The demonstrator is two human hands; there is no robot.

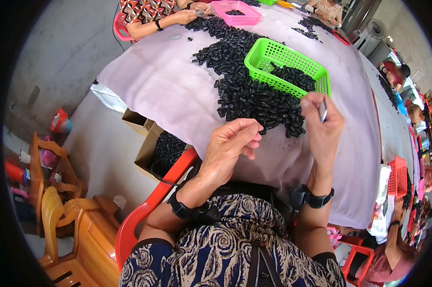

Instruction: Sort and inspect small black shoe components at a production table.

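My left hand [232, 143] is held just in front of the pile of small black parts [254, 100], thumb and fingers pinched together. Whatever sits between those fingertips is too small or hidden to name. Beside the near right corner of the green basket [286, 86], my right hand [323, 124] is closed around a small flat silver tool [323, 110], part of which sticks out between the fingers. The green basket rests at the pile's right edge and holds many of the same black parts.
A pale cloth [153, 76] covers the table. Across it, a person handles parts near a pink basket [237, 13]. A red chair [153, 201] and a cardboard box [146, 155] of black parts stand at my left. More people and a red basket [397, 177] are at right.
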